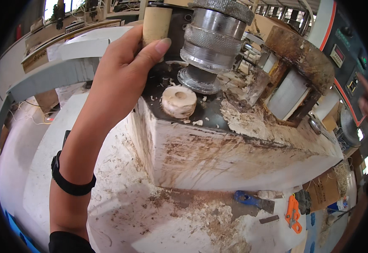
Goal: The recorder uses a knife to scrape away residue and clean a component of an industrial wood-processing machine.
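My left hand [125, 69] is closed round a beige, slightly tapered cylinder [157, 23], held upright left of a metal spindle head [212, 40] with knurled collars. The palm and most fingers hide behind the cylinder; the thumb lies across its lower front. Below the spindle a round cream-coloured plug [179, 101] with a dimple in its top sits on the machine's dark plate. At the far right rim my right hand [366, 101] is partly in shadow and blurred, one finger stretched toward the switches of a dark control panel [345, 63]. It appears to hold nothing.
A stained white machine body [234, 158] fills the middle, with a rusty round-topped housing [300, 57] at its right. Lower down lie a blue-handled scraper [251, 200], an orange cutter [292, 214] and pale residue. A grey curved rail [49, 80] runs along the left.
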